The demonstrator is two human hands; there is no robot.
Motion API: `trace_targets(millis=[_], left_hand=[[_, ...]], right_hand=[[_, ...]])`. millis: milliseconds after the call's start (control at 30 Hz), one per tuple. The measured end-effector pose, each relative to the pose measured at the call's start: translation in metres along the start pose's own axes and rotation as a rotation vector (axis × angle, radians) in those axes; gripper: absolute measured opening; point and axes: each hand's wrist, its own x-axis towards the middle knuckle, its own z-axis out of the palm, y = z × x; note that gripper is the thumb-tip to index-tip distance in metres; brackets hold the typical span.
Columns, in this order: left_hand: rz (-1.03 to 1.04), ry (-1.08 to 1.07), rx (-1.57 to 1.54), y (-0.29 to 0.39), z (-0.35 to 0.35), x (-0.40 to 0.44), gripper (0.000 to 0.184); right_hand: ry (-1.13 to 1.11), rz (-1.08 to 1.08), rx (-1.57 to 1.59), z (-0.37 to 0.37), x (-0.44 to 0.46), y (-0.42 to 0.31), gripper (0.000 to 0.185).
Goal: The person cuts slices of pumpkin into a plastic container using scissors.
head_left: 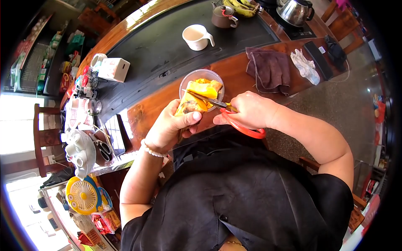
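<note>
Over a round clear plastic container (181, 88), my left hand (178, 121) grips a yellow-orange food piece (190, 104) with brown patches, fingers wrapped round its lower end. My right hand (251, 111) is closed on red-handled scissors (247, 129). Their dark blades point left and lie across the food, near the fingers of my left hand. Inside the container are more yellow-orange pieces (209, 88). What exactly the food is cannot be made out.
Beyond the container stand a white cup (195, 37), a brown teapot (222, 17), bananas (242, 6) and a steel kettle (293, 11). A brown cloth (269, 70) and white cloth (305, 66) lie right. A tissue box (114, 69) is left.
</note>
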Motion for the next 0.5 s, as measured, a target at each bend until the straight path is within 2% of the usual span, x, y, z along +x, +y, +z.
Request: trace_targets(millis=[333, 400, 433, 500], left_hand=[[-0.060, 0.007, 0.051, 0.003, -0.011, -0.003, 0.055], [-0.056, 0.029, -0.021, 0.003, -0.010, -0.005, 0.067], [-0.055, 0.031, -0.021, 0.003, -0.009, -0.006, 0.067], [0.062, 0.089, 0.023, 0.003, -0.007, -0.008, 0.079]], right_hand=[[0.000, -0.024, 0.069, 0.001, -0.001, 0.006, 0.080], [0.037, -0.019, 0.133, 0.003, 0.000, 0.011, 0.077], [0.036, -0.021, 0.132, 0.001, -0.001, 0.011, 0.077], [-0.030, 0.033, 0.214, -0.003, -0.005, 0.009, 0.083]])
